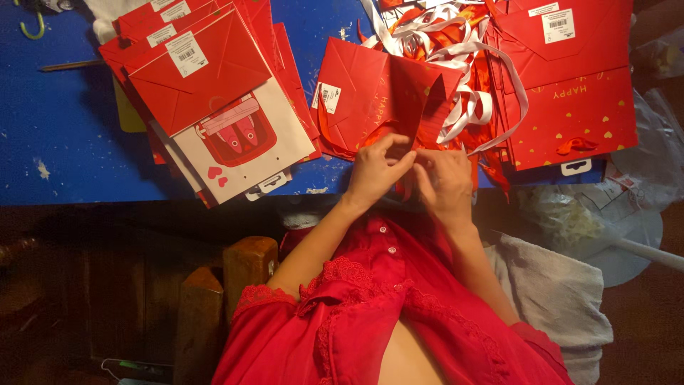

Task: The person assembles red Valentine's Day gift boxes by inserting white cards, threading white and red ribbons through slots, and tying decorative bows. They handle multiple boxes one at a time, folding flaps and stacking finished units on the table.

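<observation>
Nearest the camera I am seeing the red blouse (377,314), with a grey towel (563,299) lying beside it on the right and a wooden post (246,267) standing on the left. Just beyond, at the near edge of the blue table (64,135), both hands are working side by side, touching each other. The left hand (374,171) is pinching closed, thumb and fingertips meeting on the lower edge of the red bag (370,100). The right hand (445,178) is curling closed beside it, fingers bent on the same edge; I cannot tell exactly what its fingertips are gripping, as the hand is hiding them. The red bag is lying flat on the table directly ahead of the hands, partly unfolded, with a white label near its left corner. To its left, a fanned stack of bags (206,93) is resting on the table, the lowest visible one being white with a red picture. To the right, a second pile of red bags (577,107) with gold hearts is lying against the table edge. Farthest back, a tangle of white and orange ribbons (456,43) is spreading between the red bag and that pile.
</observation>
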Demonstrator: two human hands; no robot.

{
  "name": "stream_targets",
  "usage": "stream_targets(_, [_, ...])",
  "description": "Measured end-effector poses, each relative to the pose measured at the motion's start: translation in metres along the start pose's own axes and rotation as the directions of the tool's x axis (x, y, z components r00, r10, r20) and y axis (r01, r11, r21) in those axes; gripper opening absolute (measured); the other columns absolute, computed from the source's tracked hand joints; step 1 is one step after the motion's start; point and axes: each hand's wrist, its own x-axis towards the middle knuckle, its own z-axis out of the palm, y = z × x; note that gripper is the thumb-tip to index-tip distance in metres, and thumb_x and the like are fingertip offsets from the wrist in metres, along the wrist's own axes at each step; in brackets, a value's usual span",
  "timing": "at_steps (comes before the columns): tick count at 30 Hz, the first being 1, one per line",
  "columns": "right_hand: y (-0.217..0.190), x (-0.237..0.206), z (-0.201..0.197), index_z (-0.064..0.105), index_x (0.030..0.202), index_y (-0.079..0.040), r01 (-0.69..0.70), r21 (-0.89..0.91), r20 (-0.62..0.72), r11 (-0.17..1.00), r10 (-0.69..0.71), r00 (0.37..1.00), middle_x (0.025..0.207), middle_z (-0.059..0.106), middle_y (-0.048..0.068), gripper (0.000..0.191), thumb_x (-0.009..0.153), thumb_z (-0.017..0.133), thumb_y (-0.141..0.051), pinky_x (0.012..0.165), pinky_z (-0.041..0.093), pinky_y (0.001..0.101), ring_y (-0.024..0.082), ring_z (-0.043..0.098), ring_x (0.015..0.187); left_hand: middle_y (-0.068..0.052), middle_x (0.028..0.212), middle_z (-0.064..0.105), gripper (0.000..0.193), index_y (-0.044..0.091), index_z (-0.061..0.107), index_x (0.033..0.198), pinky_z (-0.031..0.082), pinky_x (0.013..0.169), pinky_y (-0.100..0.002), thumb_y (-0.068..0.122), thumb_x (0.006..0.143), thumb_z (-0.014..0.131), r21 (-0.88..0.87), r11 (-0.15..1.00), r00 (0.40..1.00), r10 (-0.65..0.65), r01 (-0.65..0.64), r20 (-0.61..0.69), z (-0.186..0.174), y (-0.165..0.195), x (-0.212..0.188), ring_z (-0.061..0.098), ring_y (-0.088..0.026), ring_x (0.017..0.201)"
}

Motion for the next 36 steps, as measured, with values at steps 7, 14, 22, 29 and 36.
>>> stream_targets(7, [0.005,0.004,0.009,0.07,0.112,-0.008,0.054,-0.093,-0.042,0.994,-0.058,0.997,0.104,0.067,0.008,0.024,0.09,0.078,-0.008,0.095,0.042,0.0429,0.029,0.058,0.1,-0.01,0.1,0.078,0.025,0.0,0.075,0.111,0.064,0.075,-0.026,0.015,0.091,0.077,-0.112,0.994,0.998,0.014,-0.02,-0.055,0.006,-0.011,-0.005,0.077,-0.014,0.089])
stream_targets(14, [0.016,0.007,0.016,0.071,0.103,-0.008,0.028,-0.115,-0.024,0.993,-0.031,0.999,0.097,0.066,0.008,0.012,0.092,0.077,-0.01,0.094,0.042,0.0429,0.029,0.06,0.097,-0.01,0.098,0.076,0.023,0.003,0.076,0.11,0.062,0.073,-0.026,0.015,0.09,0.077,-0.017,0.998,0.996,0.064,-0.065,-0.058,0.004,-0.004,-0.004,0.077,-0.015,0.087])
stream_targets(22, [0.023,0.01,0.018,0.071,0.098,-0.008,-0.089,0.041,-0.001,0.995,0.089,0.996,0.094,0.068,0.006,0.01,0.092,0.075,-0.016,0.095,0.04,0.0425,0.027,0.06,0.096,-0.009,0.1,0.077,0.021,0.005,0.078,0.11,0.059,0.079,-0.028,0.015,0.091,0.074,0.024,0.994,0.992,0.109,-0.108,-0.057,0.004,-0.003,-0.001,0.076,-0.018,0.089])
stream_targets(29, [0.016,0.012,0.029,0.069,0.099,-0.007,-0.099,-0.006,-0.076,0.995,0.099,0.992,0.093,0.066,0.006,0.012,0.091,0.075,-0.014,0.093,0.04,0.0408,0.027,0.058,0.094,-0.009,0.098,0.077,0.021,0.005,0.078,0.109,0.059,0.077,-0.028,0.015,0.091,0.075,0.046,0.992,0.987,0.123,-0.119,-0.1,0.005,-0.004,-0.004,0.076,-0.019,0.087])
stream_targets(36, [0.008,0.009,0.02,0.07,0.104,-0.009,0.009,-0.231,-0.014,0.973,-0.013,1.0,0.09,0.06,0.006,0.016,0.091,0.077,-0.014,0.09,0.037,0.043,0.028,0.055,0.092,-0.009,0.098,0.077,0.018,0.006,0.078,0.107,0.059,0.075,-0.028,0.014,0.091,0.074,0.061,0.992,0.989,0.115,-0.109,-0.096,0.002,-0.004,-0.001,0.076,-0.018,0.085])
